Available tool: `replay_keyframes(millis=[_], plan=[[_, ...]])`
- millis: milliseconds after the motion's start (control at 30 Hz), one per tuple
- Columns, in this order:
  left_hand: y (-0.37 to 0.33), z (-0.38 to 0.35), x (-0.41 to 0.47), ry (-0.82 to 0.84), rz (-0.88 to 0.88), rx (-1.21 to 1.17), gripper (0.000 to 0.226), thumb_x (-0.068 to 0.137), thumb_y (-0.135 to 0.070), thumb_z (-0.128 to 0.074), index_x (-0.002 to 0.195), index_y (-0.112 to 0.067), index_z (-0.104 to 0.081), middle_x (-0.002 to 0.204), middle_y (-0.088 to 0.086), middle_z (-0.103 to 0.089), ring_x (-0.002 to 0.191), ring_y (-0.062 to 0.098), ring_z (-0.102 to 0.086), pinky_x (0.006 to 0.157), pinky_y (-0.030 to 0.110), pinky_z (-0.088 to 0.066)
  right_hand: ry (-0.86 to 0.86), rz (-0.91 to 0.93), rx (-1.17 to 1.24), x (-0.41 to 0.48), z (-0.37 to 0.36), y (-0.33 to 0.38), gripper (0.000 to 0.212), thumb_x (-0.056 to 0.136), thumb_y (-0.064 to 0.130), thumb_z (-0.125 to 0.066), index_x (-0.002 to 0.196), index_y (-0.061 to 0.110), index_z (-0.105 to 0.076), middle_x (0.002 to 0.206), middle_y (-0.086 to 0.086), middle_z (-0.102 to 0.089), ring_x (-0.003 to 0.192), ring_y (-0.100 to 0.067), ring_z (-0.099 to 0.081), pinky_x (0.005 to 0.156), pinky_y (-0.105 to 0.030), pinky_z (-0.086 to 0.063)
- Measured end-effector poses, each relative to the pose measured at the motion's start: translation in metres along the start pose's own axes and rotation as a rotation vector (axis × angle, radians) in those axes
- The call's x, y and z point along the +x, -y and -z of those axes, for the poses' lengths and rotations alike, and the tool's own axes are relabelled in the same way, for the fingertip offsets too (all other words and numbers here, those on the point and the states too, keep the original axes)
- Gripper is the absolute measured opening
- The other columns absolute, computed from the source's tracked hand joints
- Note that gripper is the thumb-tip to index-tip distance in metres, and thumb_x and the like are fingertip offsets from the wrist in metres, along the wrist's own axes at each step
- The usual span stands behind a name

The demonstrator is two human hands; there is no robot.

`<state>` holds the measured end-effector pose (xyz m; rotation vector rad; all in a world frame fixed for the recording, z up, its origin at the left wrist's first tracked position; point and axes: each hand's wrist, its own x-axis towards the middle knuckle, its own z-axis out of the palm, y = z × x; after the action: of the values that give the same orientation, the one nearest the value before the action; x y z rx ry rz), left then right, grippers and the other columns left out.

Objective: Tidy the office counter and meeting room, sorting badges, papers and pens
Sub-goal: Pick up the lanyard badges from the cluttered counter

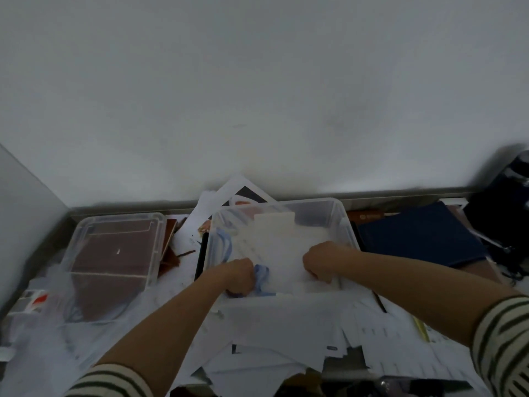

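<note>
Striped sleeves [503,339] reach into the clear bin [347,222]: left hand [237,275] grips a blue lanyard [262,275], right hand [322,260] seemingly pinches papers [283,253].

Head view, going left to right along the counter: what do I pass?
Small clear box → left hand → blue lanyard → right hand → navy folder → dark bottle.

Office: loose papers [286,325], notebooks [415,233]

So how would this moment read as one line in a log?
left hand: grips lanyard | right hand: grips papers | both inside: bin | around bin: loose sheets
</note>
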<state>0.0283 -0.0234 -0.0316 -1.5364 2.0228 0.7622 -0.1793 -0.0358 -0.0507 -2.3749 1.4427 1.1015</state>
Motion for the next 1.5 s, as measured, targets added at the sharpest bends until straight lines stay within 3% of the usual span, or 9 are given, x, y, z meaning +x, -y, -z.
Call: replay_keyframes(millis=[133,233,433,600,800,933,1133,1367,1500], plan=[[-0.001,0.003,-0.002,-0.225,-0.123,0.114,0.032,0.093,-0.006,-0.045,0.121,-0.006,-0.060,0.130,0.012,-0.056,0.112,0.028,-0.056,0.086,0.025,-0.043,-0.082,-0.049,0.162,-0.012,-0.002,0.006,0.047,0.081,0.042,-0.072,0.113,0.012,-0.058,0.112,-0.010,-0.060,0.098,-0.028,-0.060,0.073,-0.032,-0.041],[0.002,0.010,-0.004,-0.409,-0.155,0.186,0.037,0.093,-0.010,-0.045,0.130,-0.008,-0.049,0.126,0.011,-0.054,0.111,0.027,-0.055,0.091,0.032,-0.045,-0.081,-0.077,0.157,-0.020,-0.008,0.013,0.039,0.085,0.035,-0.068,0.113,0.011,-0.057,0.111,-0.011,-0.060,0.096,-0.028,-0.061,0.072,-0.033,-0.043],[-0.002,-0.016,0.013,0.017,-0.140,0.371,0.063,0.098,-0.029,-0.048,0.150,-0.011,-0.019,0.158,0.010,-0.005,0.137,0.029,-0.035,0.107,0.037,-0.034,-0.037,-0.145,0.162,-0.033,-0.002,0.017,0.030,0.084,0.006,-0.066,0.113,0.005,-0.058,0.116,-0.015,-0.060,0.102,-0.031,-0.061,0.085,-0.037,-0.049],[-0.002,0.001,0.001,-0.097,-0.192,0.236,0.033,0.094,-0.019,-0.051,0.121,-0.001,-0.058,0.126,0.015,-0.058,0.099,0.026,-0.056,0.086,0.031,-0.041,-0.415,-0.201,0.429,-0.065,0.014,-0.005,0.027,0.094,0.022,-0.057,0.121,0.021,-0.058,0.120,-0.003,-0.060,0.106,-0.020,-0.058,0.091,-0.031,-0.047],[-0.049,0.044,-0.004,-0.447,-0.351,0.044,0.027,0.093,-0.026,-0.053,0.117,-0.017,-0.061,0.119,0.004,-0.061,0.106,0.021,-0.058,0.090,0.031,-0.045,-0.789,-0.421,0.523,-0.141,0.002,-0.080,0.021,0.094,0.032,-0.054,0.110,0.024,-0.062,0.102,0.002,-0.067,0.082,-0.014,-0.053,0.069,-0.027,-0.039],[-0.110,0.054,-0.020,-0.601,-0.542,-0.037,0.016,0.091,-0.020,-0.050,0.098,-0.016,-0.064,0.096,0.002,-0.063,0.091,0.023,-0.060,0.074,0.029,-0.046,-0.740,-0.657,0.645,-0.174,-0.052,-0.131,0.022,0.089,0.033,-0.059,0.108,0.023,-0.063,0.105,-0.001,-0.066,0.092,-0.023,-0.061,0.072,-0.032,-0.047],[-0.214,0.033,-0.022,-0.600,-0.679,-0.087,0.025,0.094,-0.024,-0.053,0.117,-0.018,-0.059,0.107,0.001,-0.063,0.092,0.016,-0.060,0.084,0.031,-0.052,-0.696,-0.865,0.862,-0.208,-0.147,-0.188,0.022,0.087,0.032,-0.060,0.105,0.024,-0.069,0.107,-0.001,-0.069,0.094,-0.023,-0.064,0.081,-0.033,-0.052],[-0.286,-0.021,0.026,-0.498,-0.580,0.103,0.062,0.087,-0.042,-0.062,0.140,-0.024,-0.035,0.137,0.004,-0.036,0.124,0.027,-0.041,0.097,0.041,-0.045,-0.606,-0.815,1.040,-0.208,-0.220,-0.233,0.022,0.085,0.026,-0.066,0.105,0.018,-0.070,0.103,-0.007,-0.071,0.086,-0.024,-0.066,0.074,-0.030,-0.052],[-0.295,-0.051,0.055,-0.431,-0.401,0.159,0.099,0.077,-0.057,-0.067,0.150,-0.028,-0.007,0.156,0.007,-0.008,0.141,0.033,-0.017,0.109,0.049,-0.032,-0.490,-0.646,1.550,-0.187,-0.243,-0.231,0.017,0.088,0.027,-0.069,0.092,0.015,-0.058,0.081,-0.013,-0.063,0.057,-0.023,-0.059,0.054,-0.031,-0.050]])
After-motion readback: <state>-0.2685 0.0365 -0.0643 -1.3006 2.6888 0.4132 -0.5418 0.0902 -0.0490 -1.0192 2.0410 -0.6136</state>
